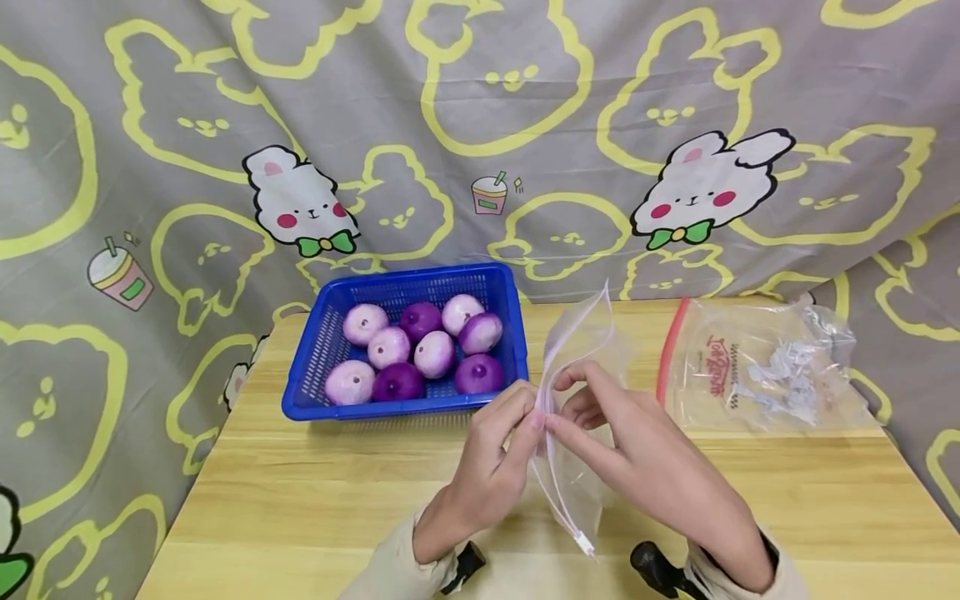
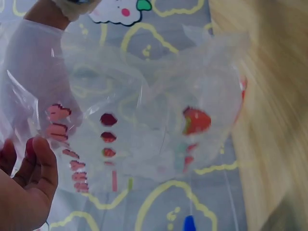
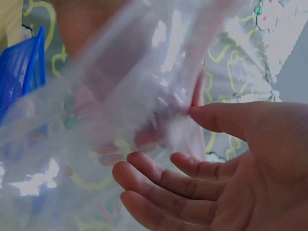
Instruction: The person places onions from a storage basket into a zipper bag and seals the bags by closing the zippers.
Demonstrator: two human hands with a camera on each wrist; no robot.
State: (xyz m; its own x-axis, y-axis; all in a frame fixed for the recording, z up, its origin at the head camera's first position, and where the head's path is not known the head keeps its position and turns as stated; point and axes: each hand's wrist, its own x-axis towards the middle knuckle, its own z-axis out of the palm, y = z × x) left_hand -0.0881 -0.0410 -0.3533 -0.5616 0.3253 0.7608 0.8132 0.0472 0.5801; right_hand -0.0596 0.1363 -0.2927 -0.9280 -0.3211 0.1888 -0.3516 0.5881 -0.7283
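Clear plastic is gathered between two hands over a pale wooden bench (image 1: 300,492), where a zip bag (image 1: 585,492) is held to the right of a blue basket (image 1: 405,408). Its edge is pinched near the middle by the thumb and fingers of the left hand (image 1: 491,454), presumably so that the slippery film is kept steady. By the right hand (image 1: 637,446), the same spot is met with only the thumb tip — the fingers are loosely bent and parted from the thumb, perhaps so that the layers can be felt. At the near end, the white slider (image 1: 584,543) is left free of both hands. Nine purple-and-white onions (image 1: 433,354) are contained in the basket, probably kept from rolling by its walls. At right, a red-edged bag (image 1: 697,367) is laid flat on the bench, well out of the hands' way.
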